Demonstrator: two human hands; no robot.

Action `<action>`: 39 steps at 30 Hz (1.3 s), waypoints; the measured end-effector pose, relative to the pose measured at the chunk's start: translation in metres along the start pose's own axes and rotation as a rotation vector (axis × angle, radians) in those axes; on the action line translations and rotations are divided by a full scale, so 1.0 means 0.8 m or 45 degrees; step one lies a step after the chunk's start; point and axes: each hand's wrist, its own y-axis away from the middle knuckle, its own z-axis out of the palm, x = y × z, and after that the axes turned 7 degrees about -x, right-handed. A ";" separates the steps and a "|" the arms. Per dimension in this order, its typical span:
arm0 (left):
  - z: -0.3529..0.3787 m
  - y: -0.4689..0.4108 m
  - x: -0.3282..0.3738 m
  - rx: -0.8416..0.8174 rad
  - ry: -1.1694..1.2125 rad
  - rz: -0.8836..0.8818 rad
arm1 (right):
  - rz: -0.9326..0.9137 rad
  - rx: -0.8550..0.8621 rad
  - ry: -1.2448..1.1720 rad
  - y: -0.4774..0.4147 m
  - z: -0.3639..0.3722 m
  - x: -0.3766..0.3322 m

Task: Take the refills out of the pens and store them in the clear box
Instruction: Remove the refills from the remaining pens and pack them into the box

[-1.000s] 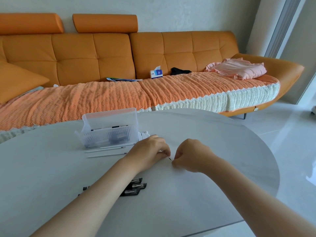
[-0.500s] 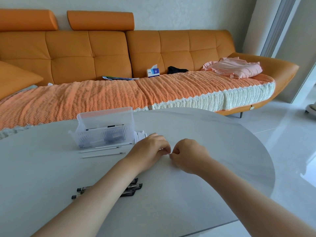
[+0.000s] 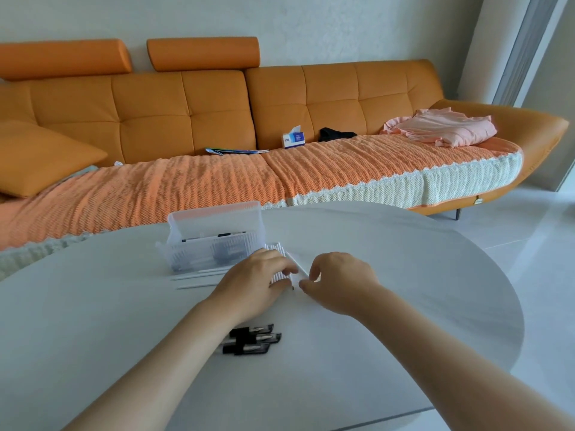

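An orange sofa (image 3: 217, 104) fills the back of the room, its seat under a knitted orange and cream throw (image 3: 186, 188). On it lie an orange cushion (image 3: 40, 157) at the left, a pink garment (image 3: 441, 127) at the right, and between them a flat magazine (image 3: 236, 150), a tissue pack (image 3: 294, 140) and a small black item (image 3: 337, 134).

In front stands a rounded white table (image 3: 404, 290). The clear box (image 3: 214, 241) sits on its far left part, long side facing the person and lid standing open behind. Dark pieces show inside; I cannot tell what they are.

Both hands lie close together just right of the box. The left hand (image 3: 255, 284) has its fingers curled over a bunch of white refills (image 3: 281, 277). These lie side by side on the table, long axes running away from the person and far ends beside the box's right end. The right hand (image 3: 339, 281) is curled, with thumb and forefinger bent toward the near end of 1 refill (image 3: 297, 264) that slants from far left to near right. Whether they actually pinch it I cannot tell.

3 black pens (image 3: 252, 339) lie near the person, stacked side by side, long axes left to right, their left ends hidden under the left forearm.

3 loose refills (image 3: 199, 276) lie just in front of the box, roughly parallel to its long side.
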 end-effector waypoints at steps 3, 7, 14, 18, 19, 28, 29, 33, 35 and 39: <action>-0.019 0.034 -0.016 -0.032 -0.039 -0.104 | -0.196 -0.027 -0.104 0.001 0.001 -0.021; -0.038 0.075 -0.031 -0.138 -0.074 -0.255 | -0.397 -0.200 -0.199 0.004 0.008 -0.051; -0.052 0.110 -0.048 -0.210 -0.045 -0.364 | -0.473 -0.363 -0.155 0.006 0.021 -0.081; -0.056 0.116 -0.050 -0.259 -0.027 -0.352 | -0.447 -0.366 -0.145 0.002 0.025 -0.086; -0.057 0.117 -0.051 -0.269 -0.021 -0.348 | -0.438 -0.353 -0.139 0.000 0.027 -0.087; -0.052 0.120 -0.058 -0.207 -0.030 -0.294 | -0.459 -0.276 -0.095 -0.009 0.031 -0.095; -0.052 0.120 -0.059 -0.184 -0.048 -0.288 | -0.482 -0.278 -0.079 -0.009 0.031 -0.095; -0.053 0.121 -0.059 -0.082 -0.056 -0.258 | -0.518 -0.244 -0.079 -0.011 0.031 -0.097; -0.054 0.120 -0.056 -0.049 -0.002 -0.252 | -0.539 -0.207 -0.126 -0.012 0.031 -0.097; -0.050 0.117 -0.049 -0.040 0.043 -0.259 | -0.571 -0.157 -0.197 -0.011 0.030 -0.098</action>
